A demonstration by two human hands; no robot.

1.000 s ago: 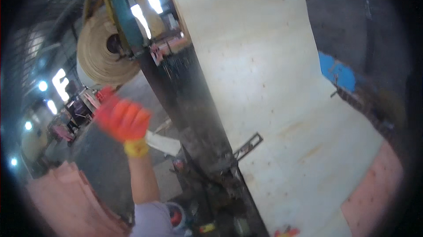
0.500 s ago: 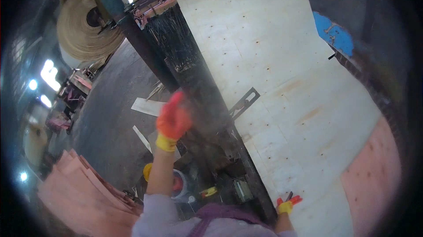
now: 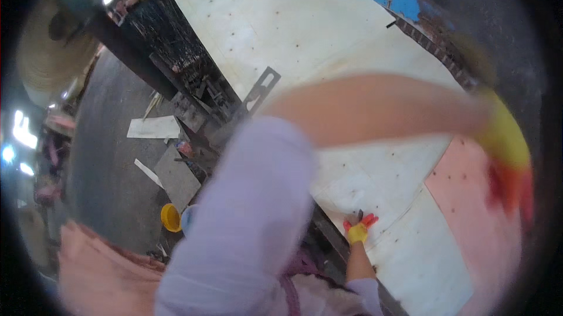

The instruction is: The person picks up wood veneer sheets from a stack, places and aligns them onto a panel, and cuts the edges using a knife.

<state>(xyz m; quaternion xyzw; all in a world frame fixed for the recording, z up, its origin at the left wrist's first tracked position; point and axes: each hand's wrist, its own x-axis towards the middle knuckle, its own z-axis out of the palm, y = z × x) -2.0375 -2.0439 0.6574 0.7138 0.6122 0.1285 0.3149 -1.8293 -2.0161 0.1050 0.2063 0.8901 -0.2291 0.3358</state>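
My left arm, in a pale lilac sleeve, reaches across the white wood veneer sheet [image 3: 281, 28] to the far right. There my left hand [image 3: 509, 160], in a yellow and red glove, hangs over the outer edge of a pink sheet [image 3: 463, 198]. Motion smears its fingers, so its grip is unclear. My right hand [image 3: 358, 229], in a similar glove, rests on the white veneer near its left edge. A slim dark tool [image 3: 360, 215] sticks up between its fingers; its kind cannot be made out. Dark knots dot both sheets, and a seam crosses the white veneer beside my right hand.
A slotted metal bracket [image 3: 263, 86] juts over the veneer's left edge, beside dark machinery. Pale offcuts [image 3: 153, 127] and a yellow tub [image 3: 170, 217] lie on the left. Pink sheets [image 3: 99, 269] are stacked at lower left. A large veneer roll [image 3: 50, 52] stands far left.
My left arm has swung from the left side across the veneer to the far right. The whole view has shifted. My right hand stays near the veneer's left edge, with the dark tool.
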